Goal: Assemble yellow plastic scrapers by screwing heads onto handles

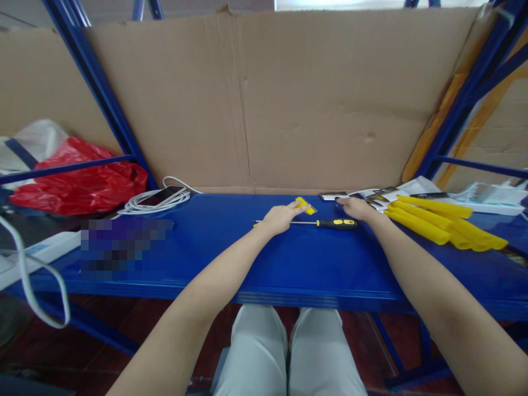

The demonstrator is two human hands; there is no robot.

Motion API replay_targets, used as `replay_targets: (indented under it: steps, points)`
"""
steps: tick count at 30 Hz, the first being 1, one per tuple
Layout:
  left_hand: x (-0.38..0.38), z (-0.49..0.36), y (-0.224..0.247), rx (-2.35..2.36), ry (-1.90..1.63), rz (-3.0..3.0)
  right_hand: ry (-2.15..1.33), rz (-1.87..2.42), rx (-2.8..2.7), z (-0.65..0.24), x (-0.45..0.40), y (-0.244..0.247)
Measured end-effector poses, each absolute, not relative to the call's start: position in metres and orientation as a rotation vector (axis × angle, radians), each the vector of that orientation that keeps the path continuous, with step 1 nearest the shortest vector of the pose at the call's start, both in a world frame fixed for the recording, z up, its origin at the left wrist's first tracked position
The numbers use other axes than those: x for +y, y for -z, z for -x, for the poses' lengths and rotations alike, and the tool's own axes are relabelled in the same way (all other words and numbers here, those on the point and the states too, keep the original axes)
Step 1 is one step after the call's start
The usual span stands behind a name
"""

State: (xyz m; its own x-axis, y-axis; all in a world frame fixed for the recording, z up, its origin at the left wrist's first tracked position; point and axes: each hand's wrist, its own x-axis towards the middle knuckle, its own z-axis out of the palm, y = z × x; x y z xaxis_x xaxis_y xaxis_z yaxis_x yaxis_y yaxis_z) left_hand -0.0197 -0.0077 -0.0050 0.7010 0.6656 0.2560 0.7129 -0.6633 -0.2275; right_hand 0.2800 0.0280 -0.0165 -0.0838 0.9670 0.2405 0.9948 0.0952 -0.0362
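On the blue table (297, 264) lies a screwdriver (336, 224) with a black and yellow handle pointing right. My left hand (282, 218) rests over its shaft, fingers stretched toward a small yellow piece (306, 205) and touching it. My right hand (355, 208) is beyond the handle, its fingers bent near a small dark and white card (333, 196); whether they hold anything is too small to tell. Several yellow tubes (429, 223) lie to the right of my right wrist.
A coiled white cable with a phone (161, 196) lies at the back left, near a red plastic bag (82, 179). White power strips (45, 252) sit at both sides. Packets (385, 193) lie at the back right. Cardboard (247, 99) stands behind, between blue posts.
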Motion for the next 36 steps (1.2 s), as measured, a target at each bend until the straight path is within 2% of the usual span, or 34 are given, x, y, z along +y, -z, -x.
replay_targets:
  steps: [9,18,29,36]
  points:
    - [-0.009,0.019,0.004,-1.041,0.231,2.6,0.067,1.77,-1.86,-0.282,0.017,-0.008]
    - [-0.009,0.016,0.005,-0.978,0.279,2.604,-0.291,1.543,-2.041,-0.22,0.005,-0.019]
    - [-0.01,0.016,0.003,-0.983,0.297,2.601,-0.56,1.492,-1.908,-0.202,0.008,-0.008]
    - [-0.01,0.016,0.003,-0.993,0.283,2.591,-0.566,1.582,-1.623,-0.236,0.007,-0.022]
